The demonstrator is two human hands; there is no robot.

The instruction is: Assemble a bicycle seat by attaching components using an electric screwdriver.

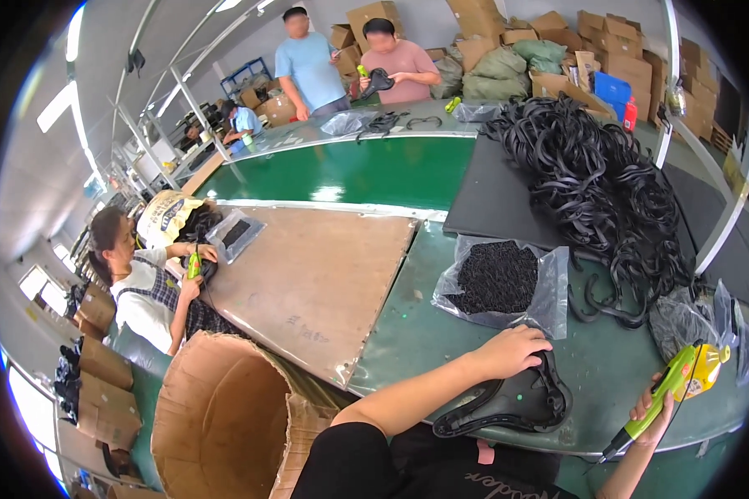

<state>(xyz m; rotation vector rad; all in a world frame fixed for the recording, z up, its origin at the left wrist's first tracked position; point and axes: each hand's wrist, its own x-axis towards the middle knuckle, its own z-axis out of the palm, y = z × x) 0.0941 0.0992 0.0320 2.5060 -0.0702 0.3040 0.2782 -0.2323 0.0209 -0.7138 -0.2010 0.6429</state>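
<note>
A black bicycle saddle (484,410) lies underside up at the near edge of the green table, its narrow end toward the left. My left hand (512,353) is closed over the saddle's far rim, fingers curled at its wide end. To the right of the saddle, my right hand (653,409) grips a lime-green electric screwdriver (664,389), its dark tip slanting down and left. The tip is apart from the saddle. Beyond my left hand, a clear plastic bag (551,293) lies open with a heap of small black screw-like pieces (498,276).
A big pile of black rubbery strips (587,175) covers the far right. A yellow bottle (707,370) stands beyond the screwdriver. An open cardboard box (216,416) is at my left. A co-worker (146,283) holds another green screwdriver; two people (312,66) stand across the green belt (341,170).
</note>
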